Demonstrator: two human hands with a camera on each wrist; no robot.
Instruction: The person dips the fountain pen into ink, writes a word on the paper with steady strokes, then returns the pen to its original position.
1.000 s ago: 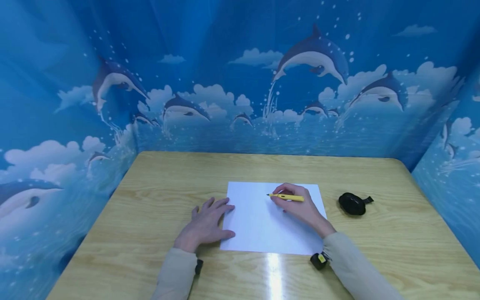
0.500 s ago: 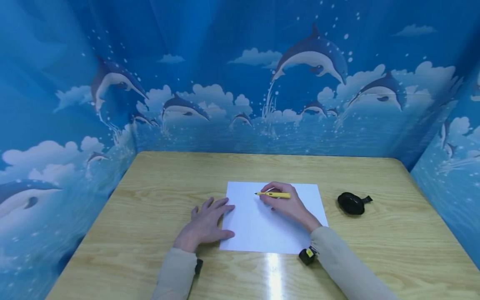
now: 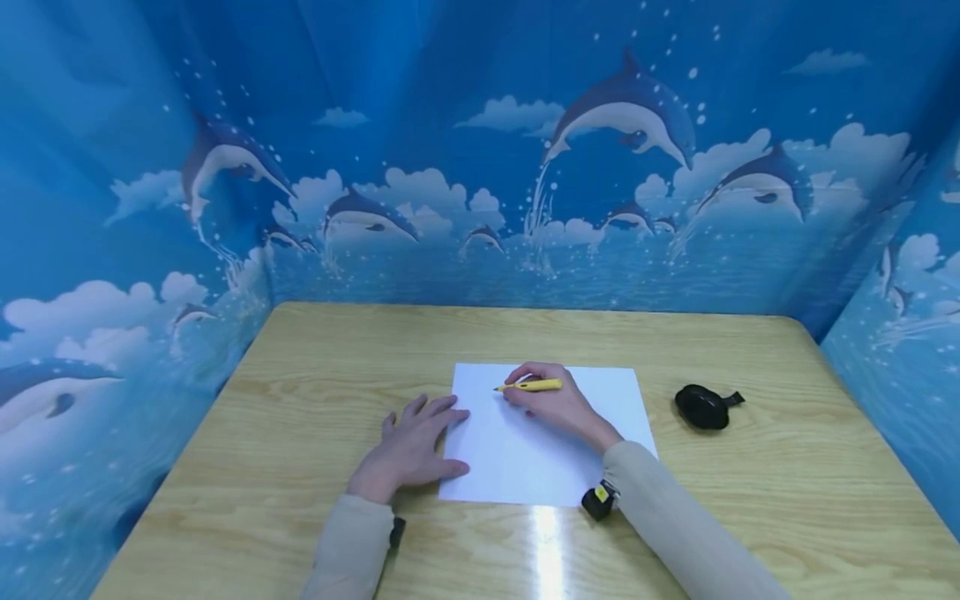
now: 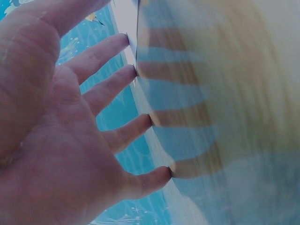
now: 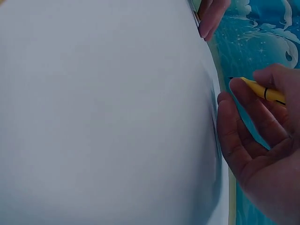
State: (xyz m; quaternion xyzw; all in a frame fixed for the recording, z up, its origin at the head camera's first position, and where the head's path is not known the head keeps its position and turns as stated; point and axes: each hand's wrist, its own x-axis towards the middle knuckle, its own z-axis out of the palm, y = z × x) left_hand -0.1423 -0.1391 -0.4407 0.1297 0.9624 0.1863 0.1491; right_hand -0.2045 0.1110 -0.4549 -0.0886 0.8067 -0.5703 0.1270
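A white sheet of paper (image 3: 517,467) lies on the table. My right hand (image 3: 558,408) pinches a yellow pen (image 3: 538,385) over the paper's upper left part, its dark tip pointing left and close over the sheet. In the right wrist view the thumb and index finger grip the yellow pen (image 5: 262,90) near its tip, the other fingers loosely bent below. My left hand (image 3: 408,450) rests with spread fingers at the sheet's left edge, thumb and index fingertip on the paper. The left wrist view shows that hand's fingertips (image 4: 143,119) touching the surface. The sheet looks blank.
A small black oval object with a short tab (image 3: 702,407) lies on the wooden table (image 3: 337,350), right of the paper. A blue curtain printed with dolphins (image 3: 450,275) surrounds the table's back and sides. A black wrist device (image 3: 597,501) hangs below the right sleeve.
My right hand has moved left across the upper part of the paper with the pen in its grip. The left hand and the sheet have stayed in place.
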